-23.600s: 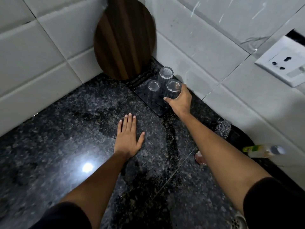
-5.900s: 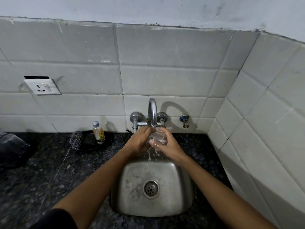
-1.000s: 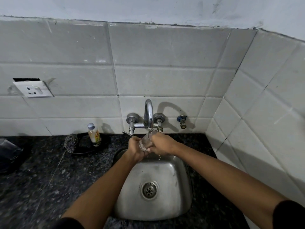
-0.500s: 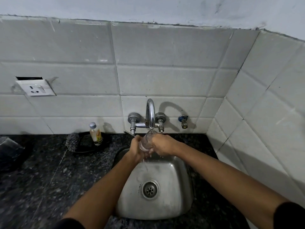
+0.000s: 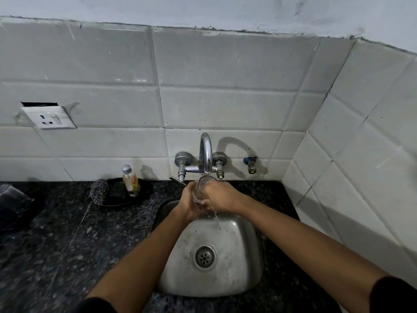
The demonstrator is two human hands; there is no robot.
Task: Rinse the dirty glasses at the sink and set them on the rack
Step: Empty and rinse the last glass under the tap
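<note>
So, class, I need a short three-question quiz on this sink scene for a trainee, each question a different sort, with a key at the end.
1. True or false: the glass is held directly under the tap spout, over the sink.
2. Multiple choice: what holds the glass? A. the left hand alone; B. the right hand alone; C. both hands together.
3. Fill in: the small bottle stands on the counter to the ______ of the tap, beside a scrubber.

Key: 1 true; 2 C; 3 left.
</note>
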